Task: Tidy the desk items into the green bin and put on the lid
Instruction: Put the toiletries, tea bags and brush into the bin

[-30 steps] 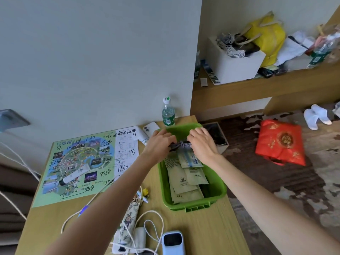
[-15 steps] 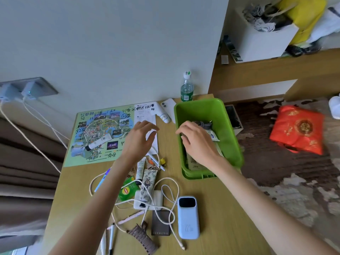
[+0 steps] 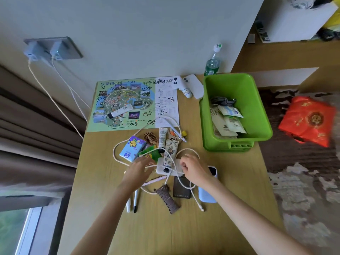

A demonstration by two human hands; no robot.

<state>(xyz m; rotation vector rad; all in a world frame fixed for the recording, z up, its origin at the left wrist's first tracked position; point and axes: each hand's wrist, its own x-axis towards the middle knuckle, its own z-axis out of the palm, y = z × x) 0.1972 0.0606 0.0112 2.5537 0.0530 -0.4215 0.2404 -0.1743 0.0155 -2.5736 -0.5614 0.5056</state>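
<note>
The green bin [image 3: 262, 109] stands open at the desk's right edge and holds a grey coiled cable [image 3: 222, 101] and several sachets [image 3: 229, 124]. No lid is in view. Nearer to me lies a clutter of items around a white power bank [image 3: 166, 170], with a white cable [image 3: 117, 146] looping over it. My left hand [image 3: 138, 171] reaches in from the left, and its fingertips touch the cable beside the power bank. My right hand [image 3: 196, 171] is curled over the power bank's right end and pinches the cable loop there.
Loose on the desk are a blue tissue pack [image 3: 131, 148], green packet [image 3: 151, 153], hairbrush [image 3: 150, 138], tube [image 3: 162, 137], floral pouch [image 3: 171, 149], pens [image 3: 132, 201], brown hair claw [image 3: 167, 197], dark wallet [image 3: 181, 187], pale blue device [image 3: 207, 196] and map sheet [image 3: 128, 100]. A bottle [image 3: 212, 62] stands behind the bin.
Both hands have left the bin, where the grey cable now lies, and have come back and down to the power bank and white cable. My view has tilted down toward the desk.
</note>
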